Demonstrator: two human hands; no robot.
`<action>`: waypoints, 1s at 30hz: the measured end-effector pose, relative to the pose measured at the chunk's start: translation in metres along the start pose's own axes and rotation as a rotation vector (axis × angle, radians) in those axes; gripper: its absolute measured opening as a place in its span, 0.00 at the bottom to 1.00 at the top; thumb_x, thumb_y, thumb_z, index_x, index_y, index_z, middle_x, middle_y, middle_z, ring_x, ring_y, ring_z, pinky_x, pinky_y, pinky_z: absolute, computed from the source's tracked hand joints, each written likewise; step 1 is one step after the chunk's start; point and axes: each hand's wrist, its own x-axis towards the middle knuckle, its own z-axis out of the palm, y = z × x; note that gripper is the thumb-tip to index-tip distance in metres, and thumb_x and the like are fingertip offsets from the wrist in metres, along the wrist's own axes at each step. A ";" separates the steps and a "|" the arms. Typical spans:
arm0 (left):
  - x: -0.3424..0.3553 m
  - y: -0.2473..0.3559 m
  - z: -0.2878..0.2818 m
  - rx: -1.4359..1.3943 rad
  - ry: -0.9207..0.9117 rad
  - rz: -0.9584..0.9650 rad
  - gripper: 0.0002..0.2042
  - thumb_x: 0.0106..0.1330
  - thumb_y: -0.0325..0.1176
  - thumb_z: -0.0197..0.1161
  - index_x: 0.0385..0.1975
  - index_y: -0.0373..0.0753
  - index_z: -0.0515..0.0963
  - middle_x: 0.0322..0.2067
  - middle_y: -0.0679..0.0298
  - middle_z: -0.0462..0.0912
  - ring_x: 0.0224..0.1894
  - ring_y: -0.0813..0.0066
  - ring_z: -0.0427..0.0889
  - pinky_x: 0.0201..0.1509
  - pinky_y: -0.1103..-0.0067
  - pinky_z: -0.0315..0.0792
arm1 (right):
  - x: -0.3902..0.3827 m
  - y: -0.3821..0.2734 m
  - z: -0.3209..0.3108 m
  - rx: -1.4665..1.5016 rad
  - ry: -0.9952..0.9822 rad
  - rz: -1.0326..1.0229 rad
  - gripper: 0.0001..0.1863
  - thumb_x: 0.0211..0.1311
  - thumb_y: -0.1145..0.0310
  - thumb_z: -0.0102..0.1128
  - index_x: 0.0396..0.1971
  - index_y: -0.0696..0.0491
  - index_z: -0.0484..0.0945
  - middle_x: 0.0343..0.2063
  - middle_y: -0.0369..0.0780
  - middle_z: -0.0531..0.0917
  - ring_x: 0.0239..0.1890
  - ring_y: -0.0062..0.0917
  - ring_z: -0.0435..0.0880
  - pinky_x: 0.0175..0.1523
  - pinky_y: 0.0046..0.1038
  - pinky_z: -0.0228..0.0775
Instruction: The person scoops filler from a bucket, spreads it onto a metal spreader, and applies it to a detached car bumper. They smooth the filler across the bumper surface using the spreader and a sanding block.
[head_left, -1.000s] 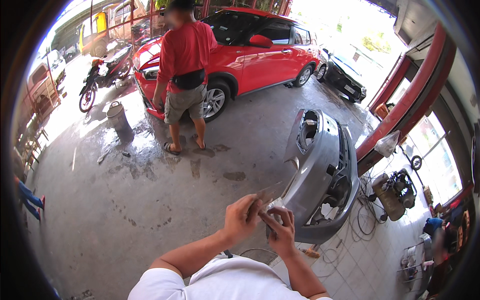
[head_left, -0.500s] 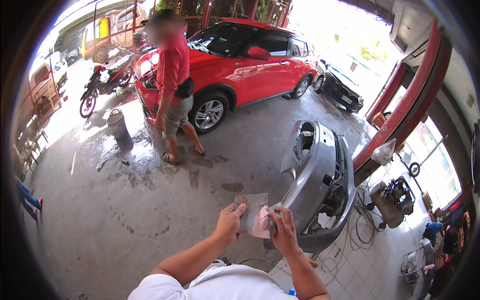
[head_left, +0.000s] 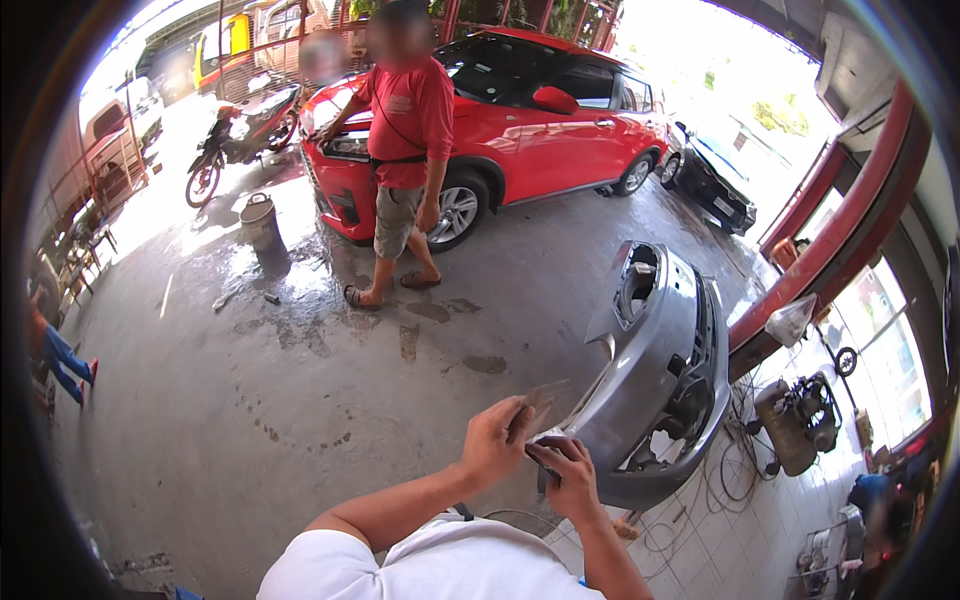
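In front of my chest my left hand (head_left: 494,440) is closed on a thin, see-through flat sheet (head_left: 549,392), now seen almost edge-on. My right hand (head_left: 570,476) grips a small dark flat spreader (head_left: 541,459) close below the sheet. The two hands nearly touch. The pink paste on the sheet is mostly hidden at this angle. Just beyond my hands, to the right, a grey car bumper (head_left: 640,370) stands on the floor, its near end beside my right hand.
A person in a red shirt (head_left: 408,125) stands by a red car (head_left: 540,125), one hand on its front. A metal bucket (head_left: 262,222) and a motorbike (head_left: 245,135) are at the far left. Right of the bumper are hoses (head_left: 735,470), an air compressor (head_left: 795,425) and a red post (head_left: 835,240).
My left hand has tipped the sheet from face-up to nearly edge-on, and my hands have drawn closer together. The person in red has turned and put a hand on the car's front.
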 end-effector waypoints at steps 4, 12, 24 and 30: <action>0.017 0.010 -0.002 -0.052 0.140 -0.022 0.07 0.77 0.29 0.61 0.36 0.31 0.78 0.25 0.55 0.81 0.23 0.68 0.76 0.29 0.69 0.70 | -0.012 0.000 -0.003 -0.038 0.040 -0.064 0.39 0.37 0.90 0.60 0.54 0.43 0.87 0.51 0.39 0.83 0.58 0.39 0.80 0.65 0.42 0.71; 0.034 0.004 0.014 -0.981 -0.057 -0.840 0.10 0.80 0.34 0.57 0.53 0.36 0.79 0.44 0.63 0.86 0.42 0.73 0.86 0.46 0.73 0.81 | 0.004 0.031 -0.008 0.206 0.295 -0.015 0.37 0.43 0.88 0.66 0.57 0.42 0.80 0.58 0.44 0.73 0.67 0.45 0.73 0.74 0.57 0.61; 0.028 0.003 0.031 -0.074 0.006 -0.100 0.09 0.77 0.31 0.62 0.40 0.29 0.79 0.24 0.56 0.81 0.29 0.79 0.70 0.32 0.76 0.69 | -0.025 0.014 -0.016 -0.151 0.016 -0.002 0.41 0.37 0.87 0.66 0.56 0.37 0.87 0.54 0.38 0.79 0.63 0.37 0.76 0.73 0.54 0.61; 0.023 0.015 0.032 0.011 -0.059 0.099 0.08 0.76 0.30 0.63 0.39 0.30 0.79 0.22 0.56 0.77 0.27 0.78 0.68 0.30 0.75 0.68 | -0.011 0.015 -0.042 -0.197 0.259 0.049 0.41 0.36 0.88 0.66 0.55 0.39 0.87 0.52 0.37 0.80 0.63 0.38 0.77 0.72 0.53 0.61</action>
